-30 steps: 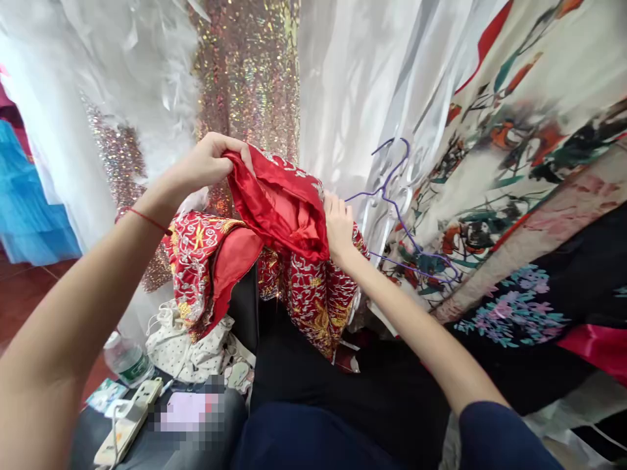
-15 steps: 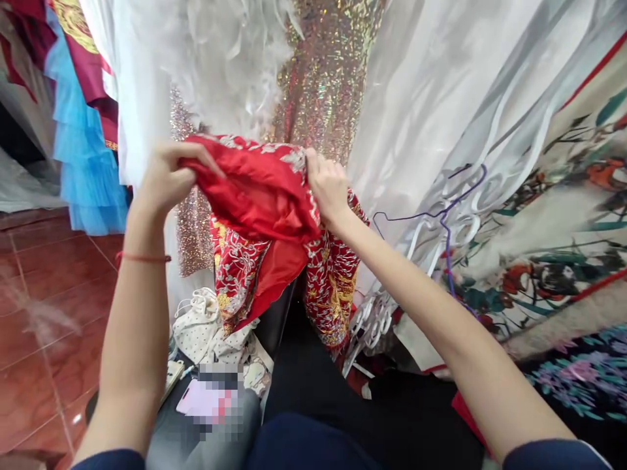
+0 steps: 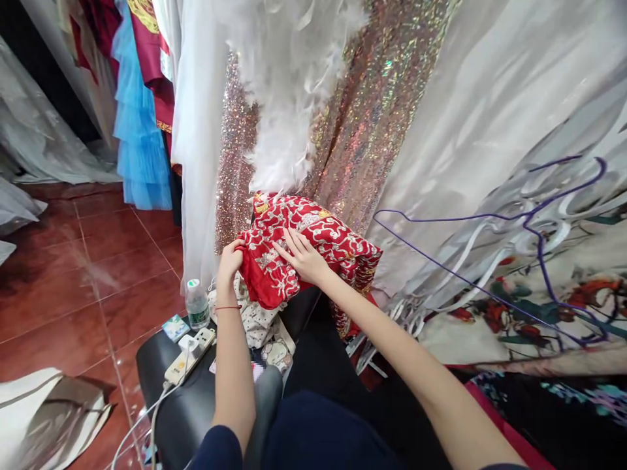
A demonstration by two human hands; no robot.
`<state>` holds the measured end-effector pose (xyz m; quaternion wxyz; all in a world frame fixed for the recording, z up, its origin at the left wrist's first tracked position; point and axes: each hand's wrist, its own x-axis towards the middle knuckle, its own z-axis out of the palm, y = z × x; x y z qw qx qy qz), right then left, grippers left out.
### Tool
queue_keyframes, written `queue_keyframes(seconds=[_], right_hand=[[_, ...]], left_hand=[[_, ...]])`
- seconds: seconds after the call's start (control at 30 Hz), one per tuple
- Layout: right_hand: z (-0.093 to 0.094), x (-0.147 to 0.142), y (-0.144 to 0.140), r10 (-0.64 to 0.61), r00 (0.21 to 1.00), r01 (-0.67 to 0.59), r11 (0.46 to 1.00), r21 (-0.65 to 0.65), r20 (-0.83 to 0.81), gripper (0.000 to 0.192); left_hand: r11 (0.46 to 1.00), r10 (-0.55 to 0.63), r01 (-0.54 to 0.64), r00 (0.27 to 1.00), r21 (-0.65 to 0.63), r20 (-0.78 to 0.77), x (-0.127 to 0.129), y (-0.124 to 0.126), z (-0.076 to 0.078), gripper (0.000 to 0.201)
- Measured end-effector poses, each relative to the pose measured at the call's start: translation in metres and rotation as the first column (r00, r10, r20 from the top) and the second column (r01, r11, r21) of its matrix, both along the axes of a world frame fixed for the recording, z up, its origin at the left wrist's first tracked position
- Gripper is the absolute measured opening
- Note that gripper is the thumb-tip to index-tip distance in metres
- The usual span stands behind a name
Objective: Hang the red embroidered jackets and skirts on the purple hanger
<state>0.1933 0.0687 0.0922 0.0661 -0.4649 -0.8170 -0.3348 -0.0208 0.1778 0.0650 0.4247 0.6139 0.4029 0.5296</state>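
Lowered since a moment ago, the red embroidered garment (image 3: 313, 251) now lies bunched.
Left hand (image 3: 230, 258) grips its edge; right hand (image 3: 304, 256) presses flat on top.

The scene was evenly and brightly lit, with soft daylight seeming to come from the upper right, where the white satin drape (image 3: 490, 111) shone almost washed out. The sequin dress (image 3: 362, 124) glittered with small specks of glare. The tiled floor (image 3: 73, 261) carried pale, smeared reflections. Shadows were weak (deepest in the dark upper left corner). Focus held in the middle; straight lines bowed toward the edges, and the lower corners stretched and softened. One small patch near the bottom was pixelated.
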Motion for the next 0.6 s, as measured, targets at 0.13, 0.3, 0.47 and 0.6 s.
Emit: queue_keyframes(seconds=[0.13,0.3,0.47,0.6], right_hand=[[-0.009,0.0,0.002,-0.028,0.999,0.029,0.999,0.02,-0.039,0.06],[-0.011,-0.004,0.001,-0.05,0.997,0.051,0.998,0.022,-0.06,0.063],[-0.011,-0.005,0.003,-0.075,0.997,0.076,0.995,0.059,-0.023,0.059],[-0.009,-0.005,0.004,-0.066,0.997,0.068,0.997,0.041,-0.045,0.058]], left_hand=[[1.0,0.027,-0.027,0.999,0.001,-0.04,0.01,0.007,-0.002,0.009],[0.997,-0.069,0.067,0.995,-0.027,-0.076,-0.01,0.011,-0.003,0.024],[0.995,-0.1,0.101,0.993,0.018,-0.069,-0.018,0.014,-0.006,0.031],[0.992,-0.127,0.127,0.991,-0.002,-0.049,-0.02,0.015,-0.006,0.036]])
